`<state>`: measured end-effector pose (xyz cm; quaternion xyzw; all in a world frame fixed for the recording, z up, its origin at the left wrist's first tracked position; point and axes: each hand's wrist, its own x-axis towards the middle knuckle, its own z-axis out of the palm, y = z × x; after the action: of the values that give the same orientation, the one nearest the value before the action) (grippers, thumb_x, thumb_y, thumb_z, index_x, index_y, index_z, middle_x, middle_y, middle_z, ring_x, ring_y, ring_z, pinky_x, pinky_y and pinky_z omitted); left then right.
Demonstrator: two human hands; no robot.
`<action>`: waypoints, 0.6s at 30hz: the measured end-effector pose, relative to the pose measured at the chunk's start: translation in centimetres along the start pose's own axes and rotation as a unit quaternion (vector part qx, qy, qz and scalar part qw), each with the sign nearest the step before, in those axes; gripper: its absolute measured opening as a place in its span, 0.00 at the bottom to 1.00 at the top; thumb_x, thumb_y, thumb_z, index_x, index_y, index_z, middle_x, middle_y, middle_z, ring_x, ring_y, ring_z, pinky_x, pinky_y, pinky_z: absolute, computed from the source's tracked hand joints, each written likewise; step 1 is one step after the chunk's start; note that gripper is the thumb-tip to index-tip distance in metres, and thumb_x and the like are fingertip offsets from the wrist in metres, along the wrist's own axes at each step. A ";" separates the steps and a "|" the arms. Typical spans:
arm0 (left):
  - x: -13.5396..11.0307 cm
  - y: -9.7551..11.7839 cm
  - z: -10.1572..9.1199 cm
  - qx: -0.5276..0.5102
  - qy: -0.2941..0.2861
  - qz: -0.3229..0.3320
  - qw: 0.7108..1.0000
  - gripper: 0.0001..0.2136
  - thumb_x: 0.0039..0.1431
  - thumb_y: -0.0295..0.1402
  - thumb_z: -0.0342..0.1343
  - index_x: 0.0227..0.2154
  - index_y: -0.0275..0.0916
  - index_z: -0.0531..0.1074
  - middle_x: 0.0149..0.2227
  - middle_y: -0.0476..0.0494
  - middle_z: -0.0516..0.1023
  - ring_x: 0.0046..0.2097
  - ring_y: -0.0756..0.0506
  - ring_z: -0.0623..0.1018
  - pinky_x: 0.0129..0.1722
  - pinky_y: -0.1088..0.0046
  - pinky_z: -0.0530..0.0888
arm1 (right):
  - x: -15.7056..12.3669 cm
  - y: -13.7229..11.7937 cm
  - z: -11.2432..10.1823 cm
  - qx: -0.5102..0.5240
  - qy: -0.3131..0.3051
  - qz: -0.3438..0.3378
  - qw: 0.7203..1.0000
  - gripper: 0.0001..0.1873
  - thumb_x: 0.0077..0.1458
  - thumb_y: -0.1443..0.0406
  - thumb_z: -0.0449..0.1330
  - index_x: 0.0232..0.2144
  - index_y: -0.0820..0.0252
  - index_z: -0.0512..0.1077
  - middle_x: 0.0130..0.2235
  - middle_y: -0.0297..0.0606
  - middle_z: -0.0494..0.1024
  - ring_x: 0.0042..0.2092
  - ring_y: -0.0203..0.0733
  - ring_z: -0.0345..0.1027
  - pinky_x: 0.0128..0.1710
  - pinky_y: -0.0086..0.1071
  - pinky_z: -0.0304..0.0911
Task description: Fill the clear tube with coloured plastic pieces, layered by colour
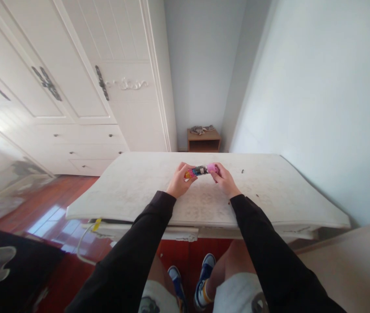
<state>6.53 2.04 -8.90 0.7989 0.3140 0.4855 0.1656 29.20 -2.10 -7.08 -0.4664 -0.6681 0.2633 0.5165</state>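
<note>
Above the far middle of the white table [145, 182], a small multicoloured tube [199, 171] lies crosswise between my hands. Yellow, pink, blue and dark patches show along it, and a pink cap-like piece [211, 168] forms its right end. My left hand [181, 180] has its fingers and thumb closed around the yellow and pink left end. The pink end is held by my right hand [224, 179], thumb in front. What exactly the tube contains is too small to make out. Small dark bits [242, 171] lie on the table to the right of my right hand.
A white wardrobe [83, 87] with dark handles stands at the left, behind the table. A small wooden stand [204, 141] with a crumpled cloth [201, 129] is against the back wall. A pale wall borders the right side. A white cable [79, 248] hangs near the table's left front edge.
</note>
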 end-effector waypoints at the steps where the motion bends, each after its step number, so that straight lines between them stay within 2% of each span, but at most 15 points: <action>1: 0.0 -0.1 0.0 0.000 0.004 0.003 1.000 0.15 0.59 0.32 0.65 0.48 0.41 0.74 0.45 0.43 0.72 0.46 0.43 0.75 0.48 0.65 0.75 | 0.0 -0.1 0.0 -0.007 -0.001 -0.001 1.000 0.16 0.63 0.49 0.59 0.41 0.55 0.70 0.24 0.28 0.64 0.26 0.38 0.57 0.27 0.33 0.54; 5: -0.1 -0.1 0.1 -0.002 0.004 0.013 1.000 0.15 0.59 0.33 0.66 0.48 0.42 0.74 0.45 0.43 0.72 0.47 0.44 0.75 0.49 0.65 0.74 | 0.0 -0.2 -0.1 -0.002 -0.008 -0.001 1.000 0.17 0.63 0.48 0.59 0.38 0.54 0.68 0.24 0.27 0.64 0.26 0.38 0.57 0.28 0.33 0.54; 10: 0.0 0.6 0.0 0.008 -0.005 0.000 1.000 0.16 0.58 0.37 0.67 0.46 0.41 0.72 0.44 0.43 0.72 0.45 0.44 0.75 0.47 0.66 0.75 | -0.2 0.2 0.2 0.042 0.004 -0.003 0.999 0.17 0.65 0.48 0.57 0.42 0.53 0.68 0.24 0.27 0.66 0.26 0.37 0.60 0.28 0.33 0.56; 15: 0.0 1.1 -0.2 -0.016 -0.083 -0.022 0.996 0.15 0.60 0.34 0.61 0.49 0.40 0.71 0.44 0.44 0.77 0.43 0.44 0.78 0.47 0.67 0.75 | 0.0 0.3 0.6 0.096 0.011 -0.011 0.995 0.22 0.61 0.46 0.60 0.48 0.54 0.69 0.36 0.35 0.75 0.32 0.40 0.67 0.28 0.33 0.61; 18: -0.1 1.2 -0.2 -0.029 -0.109 -0.031 0.993 0.16 0.61 0.37 0.61 0.50 0.39 0.71 0.43 0.44 0.80 0.42 0.44 0.79 0.46 0.67 0.75 | 0.1 0.1 0.6 0.108 0.013 -0.004 0.994 0.27 0.59 0.44 0.62 0.51 0.54 0.70 0.39 0.37 0.75 0.34 0.40 0.68 0.29 0.33 0.63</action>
<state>6.72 1.11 -8.15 0.8320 0.3044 0.3989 0.2365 28.68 -1.85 -7.31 -0.4083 -0.6307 0.3259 0.5739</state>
